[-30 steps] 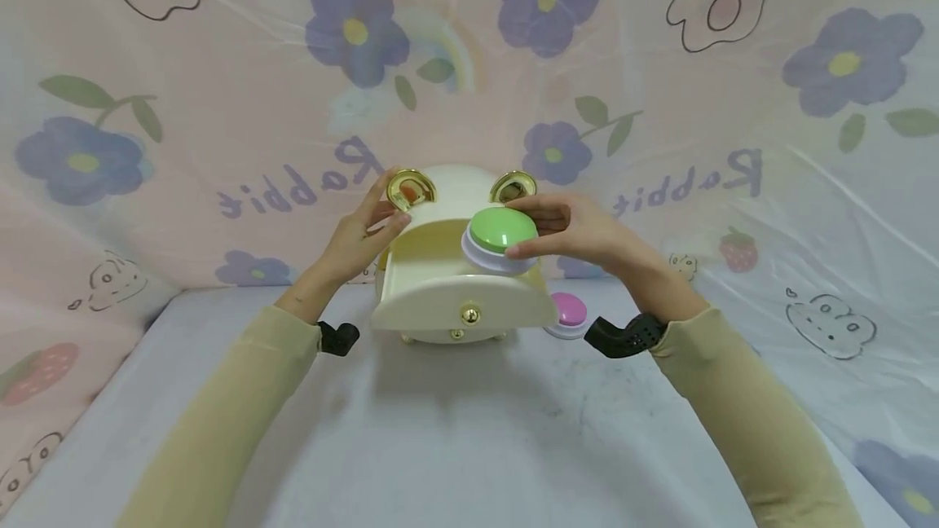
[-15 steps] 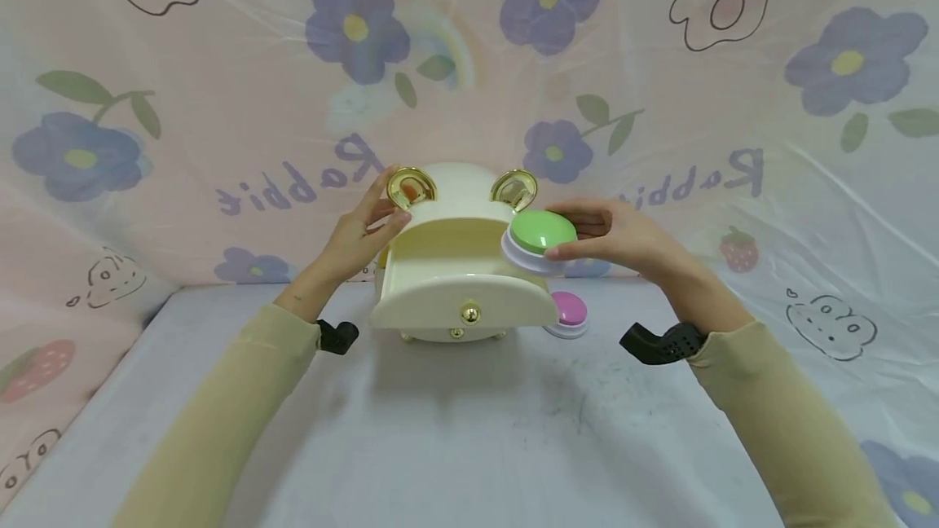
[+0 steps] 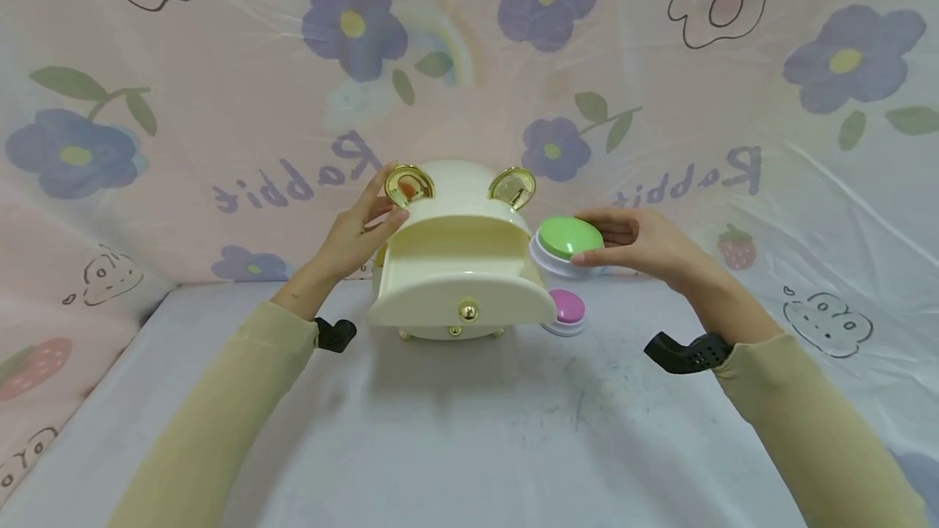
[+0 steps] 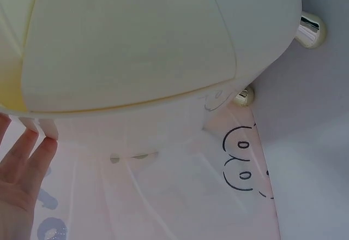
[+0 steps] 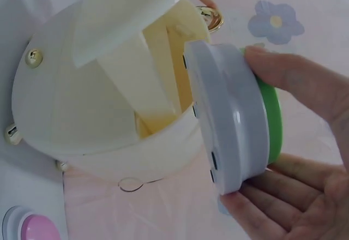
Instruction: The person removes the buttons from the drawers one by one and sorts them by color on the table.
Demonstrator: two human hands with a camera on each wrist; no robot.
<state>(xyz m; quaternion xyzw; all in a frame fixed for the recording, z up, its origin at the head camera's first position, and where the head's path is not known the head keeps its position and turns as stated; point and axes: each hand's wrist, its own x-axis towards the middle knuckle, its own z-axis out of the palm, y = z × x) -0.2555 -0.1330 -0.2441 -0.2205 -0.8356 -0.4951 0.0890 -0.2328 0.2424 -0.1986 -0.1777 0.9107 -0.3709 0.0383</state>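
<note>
A cream drawer box with gold ear shapes stands on the table, its upper drawer pulled out. My left hand rests against the box's left side by the gold ear, fingers fairly straight; in the left wrist view its fingertips touch the box's wall. To the right of the box my right hand holds a green push button with a white round base, thumb on one side and fingers on the other. The right wrist view shows the base's underside turned toward the drawer.
A smaller pink push button with a white base sits on the white tabletop, right of the drawer and partly behind it. Behind everything hangs a patterned cloth.
My right hand has moved to the right with the green push button, from over the drawer to beside the box. My left hand and the box stay where they were.
</note>
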